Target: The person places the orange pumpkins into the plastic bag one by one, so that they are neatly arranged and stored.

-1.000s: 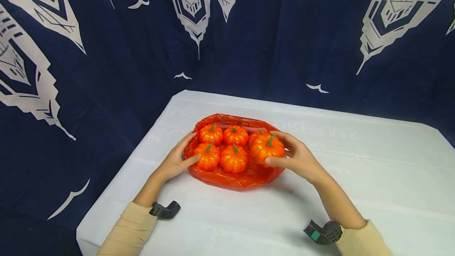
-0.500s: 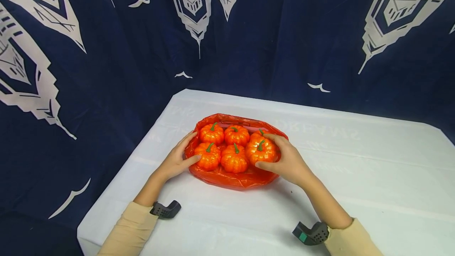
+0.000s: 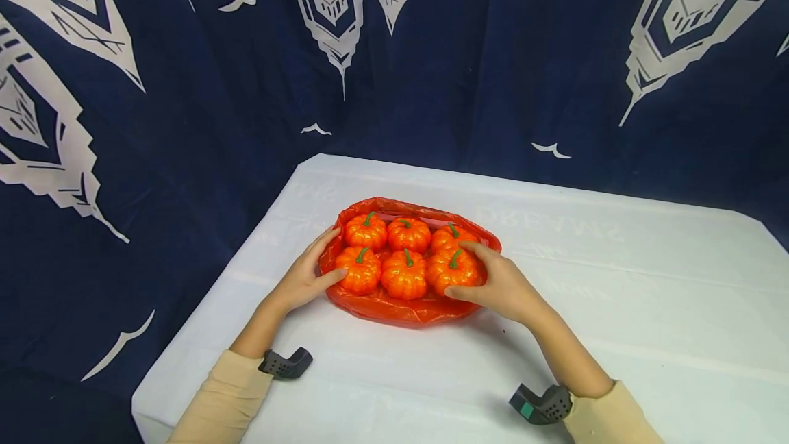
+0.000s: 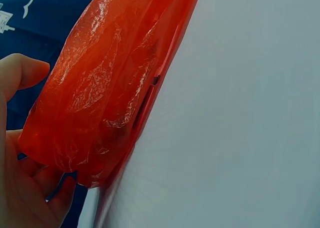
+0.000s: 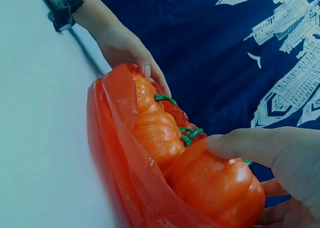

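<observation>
Several shiny orange toy pumpkins (image 3: pixel 405 275) with green stems sit in two rows inside a red plastic bag (image 3: pixel 394 314), which lies spread around them on the table. My right hand (image 3: pixel 505 285) grips the front right pumpkin (image 3: pixel 455 274), thumb on its near side and fingers on the far side. In the right wrist view this pumpkin (image 5: pixel 215 188) sits lower inside the bag's side wall. My left hand (image 3: pixel 306 278) holds the bag's left side, thumb at the front left pumpkin (image 3: pixel 357 273). The left wrist view shows the bag's crinkled outer wall (image 4: pixel 100 87) between thumb and fingers.
A white cloth covers the table (image 3: pixel 616 293). Behind it hangs a dark blue curtain (image 3: pixel 431 101) with white building prints. Each wrist wears a dark camera band, like the right one (image 3: pixel 542 404).
My right hand has brought its pumpkin left and down into the front right place in the bag. My left hand has stayed at the bag's left side.
</observation>
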A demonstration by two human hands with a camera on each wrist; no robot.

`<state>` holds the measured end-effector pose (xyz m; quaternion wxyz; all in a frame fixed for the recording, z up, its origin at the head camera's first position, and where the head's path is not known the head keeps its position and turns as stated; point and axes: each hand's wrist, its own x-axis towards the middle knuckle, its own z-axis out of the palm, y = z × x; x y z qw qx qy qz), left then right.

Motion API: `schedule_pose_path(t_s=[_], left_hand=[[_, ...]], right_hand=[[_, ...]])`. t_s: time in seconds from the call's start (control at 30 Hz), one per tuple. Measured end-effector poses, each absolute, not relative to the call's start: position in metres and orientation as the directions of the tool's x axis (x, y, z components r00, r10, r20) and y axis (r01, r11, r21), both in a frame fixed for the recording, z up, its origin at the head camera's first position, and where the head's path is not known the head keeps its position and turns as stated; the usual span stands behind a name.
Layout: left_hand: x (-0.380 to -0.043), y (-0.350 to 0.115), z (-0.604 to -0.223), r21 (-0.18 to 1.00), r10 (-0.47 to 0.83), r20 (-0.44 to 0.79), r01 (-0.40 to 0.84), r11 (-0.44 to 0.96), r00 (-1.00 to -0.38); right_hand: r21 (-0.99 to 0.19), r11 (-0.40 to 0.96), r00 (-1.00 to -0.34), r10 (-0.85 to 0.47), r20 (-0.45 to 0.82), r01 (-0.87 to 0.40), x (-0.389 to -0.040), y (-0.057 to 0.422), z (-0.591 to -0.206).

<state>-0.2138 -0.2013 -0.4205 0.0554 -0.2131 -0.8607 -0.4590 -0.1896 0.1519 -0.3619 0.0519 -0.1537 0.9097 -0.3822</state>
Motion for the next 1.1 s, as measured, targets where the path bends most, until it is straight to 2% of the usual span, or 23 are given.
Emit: schedule_pose_path(t_s=[0.63, 1.1], left_hand=[[-0.2149, -0.2015, -0.4226, 0.770, 0.318, 0.289, 0.417, 0.483, -0.903], [-0.2151, -0.2020, -0.4219, 0.781, 0.315, 0.283, 0.408, 0.472, -0.906]], right_hand=[[-0.633, 0.740, -0.942, -0.331, -0.048, -0.228, -0.1910, 0.1521, -0.3603], [-0.553, 0.815, -0.954, -0.278, -0.114, -0.172, -0.1932, 0.1432, -0.3580]])
